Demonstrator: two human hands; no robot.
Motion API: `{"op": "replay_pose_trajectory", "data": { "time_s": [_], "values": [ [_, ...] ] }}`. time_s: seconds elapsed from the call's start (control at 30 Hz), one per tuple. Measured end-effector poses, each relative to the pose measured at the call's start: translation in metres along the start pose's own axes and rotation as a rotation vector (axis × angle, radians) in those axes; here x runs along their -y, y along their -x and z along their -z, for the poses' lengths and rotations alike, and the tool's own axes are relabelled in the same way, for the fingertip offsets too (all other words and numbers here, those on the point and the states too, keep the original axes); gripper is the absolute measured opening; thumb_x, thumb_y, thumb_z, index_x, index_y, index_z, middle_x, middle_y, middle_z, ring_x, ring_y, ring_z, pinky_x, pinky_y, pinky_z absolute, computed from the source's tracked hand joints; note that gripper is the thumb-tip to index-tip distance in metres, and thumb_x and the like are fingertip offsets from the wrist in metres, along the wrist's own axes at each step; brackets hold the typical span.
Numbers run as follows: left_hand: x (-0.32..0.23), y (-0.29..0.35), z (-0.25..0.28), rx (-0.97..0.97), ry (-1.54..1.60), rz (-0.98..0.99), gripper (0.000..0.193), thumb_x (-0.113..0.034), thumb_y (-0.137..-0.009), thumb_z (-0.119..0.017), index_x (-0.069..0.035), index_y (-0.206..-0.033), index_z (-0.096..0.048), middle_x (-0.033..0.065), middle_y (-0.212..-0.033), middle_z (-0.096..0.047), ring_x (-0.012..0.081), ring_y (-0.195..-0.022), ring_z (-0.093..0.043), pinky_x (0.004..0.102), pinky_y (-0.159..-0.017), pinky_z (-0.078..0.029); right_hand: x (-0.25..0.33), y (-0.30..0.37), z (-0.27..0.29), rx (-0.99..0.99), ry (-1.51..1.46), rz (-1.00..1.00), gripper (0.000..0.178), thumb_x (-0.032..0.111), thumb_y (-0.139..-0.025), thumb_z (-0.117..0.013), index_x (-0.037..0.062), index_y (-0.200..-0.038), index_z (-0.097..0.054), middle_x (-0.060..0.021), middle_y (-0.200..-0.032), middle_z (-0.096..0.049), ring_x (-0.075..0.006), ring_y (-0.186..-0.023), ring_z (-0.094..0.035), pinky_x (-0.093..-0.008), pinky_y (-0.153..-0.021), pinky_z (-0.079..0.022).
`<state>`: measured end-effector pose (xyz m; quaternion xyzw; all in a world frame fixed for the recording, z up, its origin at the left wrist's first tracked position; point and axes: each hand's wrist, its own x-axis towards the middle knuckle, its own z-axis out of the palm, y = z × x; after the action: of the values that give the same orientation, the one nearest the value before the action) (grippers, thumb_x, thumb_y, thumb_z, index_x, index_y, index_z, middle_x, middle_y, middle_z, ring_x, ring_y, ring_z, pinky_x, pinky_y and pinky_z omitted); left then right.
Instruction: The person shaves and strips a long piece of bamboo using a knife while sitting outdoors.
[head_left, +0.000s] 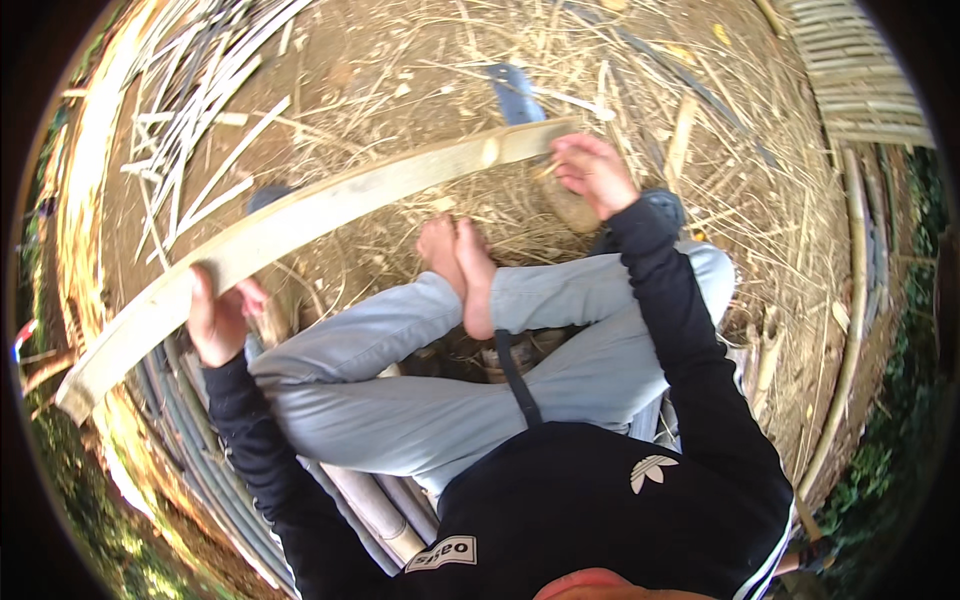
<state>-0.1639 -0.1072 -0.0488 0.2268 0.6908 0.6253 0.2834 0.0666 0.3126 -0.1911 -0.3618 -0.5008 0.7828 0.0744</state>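
Observation:
A long, pale split bamboo strip (330, 212) slants across in front of me, from the lower left up to the upper middle. My left hand (218, 318) grips it toward its left end, thumb laid over the face and fingers below. Just under the strip's far right end is my right hand (597, 175), its fingers curled together in a pinch. A thin pale sliver seems to show at those fingertips, too small to name surely. My bare feet (460, 265) rest crossed below the strip.
Several thin bamboo slats (195, 125) lie piled at the upper left. A blue sandal-like piece (515, 93) lies beyond the strip. Shavings and straw (420, 85) cover the ground. Bamboo poles (365, 505) lie beneath me, and a slatted bamboo panel (860, 70) stands at the upper right.

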Motion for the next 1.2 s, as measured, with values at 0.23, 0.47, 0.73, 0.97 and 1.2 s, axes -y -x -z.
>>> {"op": "replay_pose_trajectory", "data": {
  "time_s": [0.23, 0.47, 0.73, 0.97, 1.2],
  "values": [
    [0.001, -0.012, -0.015, -0.154, -0.235, 0.038, 0.044, -0.048, -0.095, -0.049, -0.006, -0.097, -0.062, 0.0082, -0.080, -0.066, 0.0140, -0.065, -0.058, 0.0253, -0.058, -0.039, -0.030, -0.008, 0.011, 0.295, 0.491, 0.197, 0.011, 0.011, -0.094, -0.058, 0.0023, -0.100, -0.062, 0.0019, -0.083, -0.060, -0.0047, -0.069, -0.051, -0.0202, -0.064, -0.044],
    [0.002, -0.023, -0.014, -0.501, -0.026, 0.056, 0.033, -0.031, -0.094, -0.056, -0.005, -0.113, -0.062, 0.0017, -0.089, -0.063, 0.0092, -0.074, -0.056, 0.0252, -0.061, -0.041, 0.002, 0.001, 0.012, 0.168, -0.147, 0.007, 0.015, 0.013, -0.094, -0.057, 0.0038, -0.106, -0.061, 0.0020, -0.083, -0.058, -0.0044, -0.064, -0.049, -0.0202, -0.059, -0.044],
    [-0.005, -0.025, -0.001, -0.616, 0.165, -0.037, 0.031, -0.027, -0.096, -0.051, -0.005, -0.115, -0.059, 0.0077, -0.112, -0.063, 0.0151, -0.097, -0.059, 0.0306, -0.079, -0.047, 0.014, -0.019, 0.060, -0.344, -0.361, 0.280, 0.010, 0.006, -0.092, -0.055, 0.0050, -0.100, -0.060, 0.0004, -0.080, -0.058, -0.0075, -0.060, -0.048, -0.0231, -0.051, -0.044],
    [-0.018, -0.023, 0.005, -0.697, 0.159, -0.256, 0.055, -0.053, -0.096, -0.043, -0.005, -0.123, -0.044, 0.0120, -0.112, -0.059, 0.0279, -0.111, -0.052, 0.0440, -0.097, -0.039, 0.019, -0.041, 0.134, -1.360, 0.799, 0.691, 0.028, 0.021, -0.085, -0.063, 0.0032, -0.105, -0.059, -0.0171, -0.105, -0.057, -0.0283, -0.088, -0.055, -0.0427, -0.082, -0.046],
    [-0.011, -0.023, -0.009, -0.751, -0.126, -0.412, 0.069, -0.068, -0.091, -0.036, -0.004, -0.116, -0.040, 0.0102, -0.111, -0.049, 0.0206, -0.092, -0.055, 0.0371, -0.085, -0.045, -0.060, -0.041, 0.016, -0.311, 1.351, 0.287, 0.051, 0.045, -0.080, -0.067, 0.0111, -0.117, -0.057, -0.0204, -0.119, -0.052, -0.0386, -0.111, -0.052, -0.0477, -0.095, -0.041]
  ]
}}
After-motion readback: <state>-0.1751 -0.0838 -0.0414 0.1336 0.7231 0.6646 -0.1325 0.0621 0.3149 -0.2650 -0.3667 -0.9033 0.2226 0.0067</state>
